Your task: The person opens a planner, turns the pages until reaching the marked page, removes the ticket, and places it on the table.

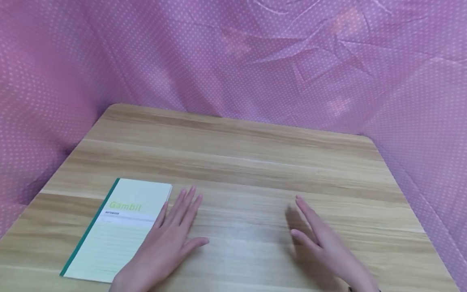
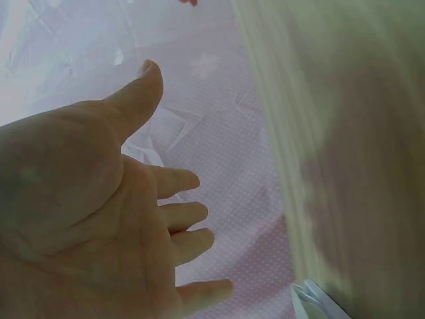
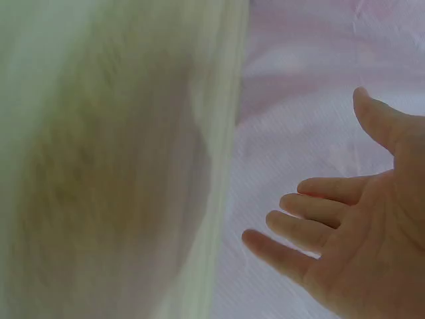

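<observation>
A notebook (image 1: 127, 239) with a pale cover, the word "Gambit" and a dark green spine lies closed on the left of the wooden table (image 1: 233, 162). My left hand (image 1: 164, 239) is spread at its right side, fingers straight and thumb out to the right, overlapping the cover's right edge in the head view. In the left wrist view its bare palm shows, with a corner of the notebook (image 2: 315, 302) at the bottom. To the right, my right hand (image 1: 328, 247) has its fingers extended and thumb apart. Its palm is bare in the right wrist view.
A pink-purple dotted cloth (image 1: 255, 61) with folds hangs behind the table and along both sides. The tabletop has rounded far corners. Shadows of the hands fall on the wood.
</observation>
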A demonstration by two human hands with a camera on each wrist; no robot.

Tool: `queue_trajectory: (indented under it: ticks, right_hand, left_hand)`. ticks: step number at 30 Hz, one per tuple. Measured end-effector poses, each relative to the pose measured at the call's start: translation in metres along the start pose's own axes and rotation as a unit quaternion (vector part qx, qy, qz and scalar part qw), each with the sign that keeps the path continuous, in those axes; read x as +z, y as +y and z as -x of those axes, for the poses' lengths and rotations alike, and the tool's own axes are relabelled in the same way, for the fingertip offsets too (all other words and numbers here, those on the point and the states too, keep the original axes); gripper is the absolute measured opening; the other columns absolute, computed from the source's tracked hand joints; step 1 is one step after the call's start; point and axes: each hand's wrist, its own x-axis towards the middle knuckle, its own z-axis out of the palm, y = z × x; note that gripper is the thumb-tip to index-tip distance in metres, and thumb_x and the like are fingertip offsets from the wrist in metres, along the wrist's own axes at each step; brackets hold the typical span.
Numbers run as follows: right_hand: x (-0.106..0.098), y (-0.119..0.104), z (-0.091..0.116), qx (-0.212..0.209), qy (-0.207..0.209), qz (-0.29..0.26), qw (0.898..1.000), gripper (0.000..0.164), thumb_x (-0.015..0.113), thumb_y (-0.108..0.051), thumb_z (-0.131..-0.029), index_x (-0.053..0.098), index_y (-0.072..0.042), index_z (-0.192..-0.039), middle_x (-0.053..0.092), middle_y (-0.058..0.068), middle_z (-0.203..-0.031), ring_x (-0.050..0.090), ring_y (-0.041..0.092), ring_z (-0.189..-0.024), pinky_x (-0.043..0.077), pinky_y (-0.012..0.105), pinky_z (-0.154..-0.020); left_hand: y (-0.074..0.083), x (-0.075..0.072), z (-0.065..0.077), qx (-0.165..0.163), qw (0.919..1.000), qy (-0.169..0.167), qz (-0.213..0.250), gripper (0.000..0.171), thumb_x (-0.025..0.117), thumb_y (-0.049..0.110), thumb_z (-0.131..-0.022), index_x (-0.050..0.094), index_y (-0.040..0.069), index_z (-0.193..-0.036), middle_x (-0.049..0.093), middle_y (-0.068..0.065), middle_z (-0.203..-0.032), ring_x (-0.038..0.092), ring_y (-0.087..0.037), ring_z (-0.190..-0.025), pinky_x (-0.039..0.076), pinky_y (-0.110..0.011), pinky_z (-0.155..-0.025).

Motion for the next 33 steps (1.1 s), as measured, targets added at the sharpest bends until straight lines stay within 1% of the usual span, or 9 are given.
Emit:
queue_trajectory:
  ticks: [3,6,11,17,21,24,28,30,33]
  right_hand:
    - [0.007,-0.003,-0.004,-0.011,-0.01,0.011,1.0,0.07,0.061,-0.026,-0.099,0.023,-0.021,-0.157,0.033,0.011,-0.156,0.046,0.035,-0.132,0.035,0.033,-0.11]
    - [0.016,-0.005,-0.009,-0.03,-0.033,-0.015,0.999,0.069,0.061,-0.025,-0.098,0.025,-0.022,-0.157,0.038,0.011,-0.153,0.056,0.032,-0.122,0.042,0.053,-0.101]
    - [0.032,-0.013,-0.02,-0.061,-0.095,-0.086,0.99,0.067,0.058,-0.027,-0.1,0.024,-0.017,-0.157,0.035,0.009,-0.155,0.049,0.027,-0.13,0.039,0.044,-0.106]
    - [0.044,-0.029,-0.034,-0.075,-0.17,-0.124,0.975,0.066,0.055,-0.032,-0.101,0.024,-0.011,-0.156,0.03,0.004,-0.158,0.043,0.023,-0.135,0.035,0.039,-0.109]
    - [0.055,-0.041,-0.045,-0.083,-0.224,-0.144,0.96,0.065,0.052,-0.033,-0.102,0.023,-0.011,-0.157,0.026,0.003,-0.159,0.044,0.022,-0.135,0.034,0.035,-0.111]
    - [0.065,-0.052,-0.055,-0.1,-0.258,-0.169,0.946,0.066,0.051,-0.033,-0.103,0.022,-0.008,-0.156,0.025,0.005,-0.16,0.041,0.021,-0.137,0.033,0.033,-0.112]
    - [0.082,-0.067,-0.068,-0.141,-0.275,-0.141,0.94,0.067,0.048,-0.038,-0.103,0.024,-0.002,-0.154,0.026,0.008,-0.159,0.033,0.017,-0.141,0.027,0.032,-0.115]
    - [0.09,-0.074,-0.074,-0.161,-0.279,-0.114,0.94,0.067,0.047,-0.04,-0.104,0.025,-0.001,-0.154,0.028,0.008,-0.158,0.03,0.014,-0.142,0.025,0.031,-0.115]
    - [0.101,-0.085,-0.083,-0.182,-0.288,-0.091,0.936,0.065,0.046,-0.038,-0.104,0.026,-0.001,-0.153,0.03,0.008,-0.157,0.027,0.012,-0.143,0.025,0.029,-0.115]
  left_hand:
    - [-0.003,0.0,0.005,-0.005,0.9999,-0.008,0.013,0.084,0.054,0.053,-0.096,0.013,0.016,-0.159,0.006,-0.004,-0.165,0.003,-0.023,-0.15,0.012,-0.055,-0.117]
    - [-0.009,0.0,0.009,-0.022,0.9994,-0.015,0.021,0.081,0.051,0.054,-0.098,0.015,0.015,-0.158,0.005,-0.003,-0.165,0.005,-0.026,-0.15,0.011,-0.054,-0.118]
    - [-0.022,-0.002,0.017,-0.058,0.9973,-0.028,0.034,0.078,0.05,0.052,-0.099,0.016,0.013,-0.158,0.0,-0.001,-0.165,0.002,-0.025,-0.15,0.003,-0.05,-0.119]
    - [-0.041,-0.007,0.029,-0.081,0.9956,-0.028,0.036,0.079,0.05,0.047,-0.101,0.01,0.012,-0.159,0.0,-0.008,-0.165,0.0,-0.029,-0.15,-0.002,-0.053,-0.118]
    - [-0.06,-0.011,0.041,-0.081,0.9964,-0.005,0.025,0.078,0.049,0.042,-0.102,0.005,0.01,-0.158,0.001,-0.014,-0.164,-0.003,-0.032,-0.149,-0.007,-0.053,-0.117]
    - [-0.076,-0.014,0.05,-0.087,0.9958,-0.002,0.029,0.076,0.047,0.037,-0.104,0.004,0.005,-0.158,-0.002,-0.018,-0.163,-0.009,-0.03,-0.149,-0.013,-0.053,-0.115]
    - [-0.097,-0.016,0.062,-0.097,0.9946,0.005,0.037,0.074,0.047,0.033,-0.104,0.006,-0.001,-0.156,-0.001,-0.023,-0.161,-0.012,-0.031,-0.148,-0.013,-0.059,-0.113]
    - [-0.106,-0.016,0.066,-0.099,0.994,0.016,0.044,0.074,0.049,0.031,-0.103,0.008,-0.003,-0.155,0.0,-0.026,-0.16,-0.01,-0.035,-0.148,-0.01,-0.064,-0.111]
    - [-0.12,-0.019,0.07,-0.114,0.9916,0.005,0.062,0.076,0.048,0.029,-0.104,0.004,-0.005,-0.154,-0.006,-0.028,-0.159,-0.011,-0.041,-0.146,-0.01,-0.069,-0.107]
